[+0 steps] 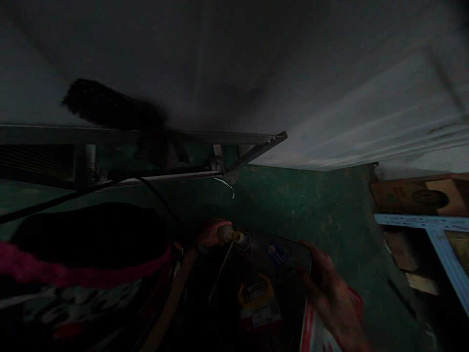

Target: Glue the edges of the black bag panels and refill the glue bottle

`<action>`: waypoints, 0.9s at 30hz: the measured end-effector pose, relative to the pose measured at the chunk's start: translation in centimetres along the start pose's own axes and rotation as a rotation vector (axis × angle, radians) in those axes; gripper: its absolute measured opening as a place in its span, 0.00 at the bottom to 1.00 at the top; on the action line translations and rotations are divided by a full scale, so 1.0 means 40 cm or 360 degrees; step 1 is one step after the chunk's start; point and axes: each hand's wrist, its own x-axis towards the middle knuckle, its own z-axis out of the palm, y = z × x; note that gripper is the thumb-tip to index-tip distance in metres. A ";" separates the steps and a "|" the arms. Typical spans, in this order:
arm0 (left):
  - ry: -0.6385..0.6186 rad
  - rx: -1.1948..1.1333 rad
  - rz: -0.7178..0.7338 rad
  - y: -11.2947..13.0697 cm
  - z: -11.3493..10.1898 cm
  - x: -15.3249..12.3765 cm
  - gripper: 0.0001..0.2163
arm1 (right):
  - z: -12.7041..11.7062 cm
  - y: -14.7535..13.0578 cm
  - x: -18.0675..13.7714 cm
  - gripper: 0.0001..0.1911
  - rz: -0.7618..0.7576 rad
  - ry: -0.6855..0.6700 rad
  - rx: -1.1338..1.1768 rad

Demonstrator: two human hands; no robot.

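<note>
The view is very dark. A flat-topped tin (293, 293) sits before me, with a blue label, a yellow-edged label and a red and white side. From its top rises a pale spout (242, 239) with a yellowish end. My left hand (210, 233) is closed round a pale rounded piece (224, 233) that meets or nearly meets the spout; I cannot tell its exact kind. A thin light rod (221, 269) slants down from there. My right hand (331, 293) grips the tin's right edge, thumb on top and fingers over the side.
A metal frame (252, 156) stands along the pale wall (330, 107), with dark cloth (110, 105) hung over it. A black cable (146, 183) crosses on the left above patterned fabric (80, 293). Cardboard boxes (403, 195) and a light-blue shelf (436, 234) are right, over green floor (293, 195).
</note>
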 end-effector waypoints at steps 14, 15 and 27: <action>0.0028 0.0014 0.0008 0.008 -0.003 -0.002 0.26 | 0.002 0.017 -0.003 0.24 -0.0153 0.0025 -0.0081; 0.0031 0.0012 0.0010 0.009 -0.003 -0.002 0.26 | 0.001 0.016 -0.004 0.24 -0.0164 0.0032 -0.0080; -0.0004 -0.0016 -0.0010 0.012 0.000 -0.003 0.27 | -0.002 0.034 -0.009 0.24 -0.0106 -0.0055 -0.0026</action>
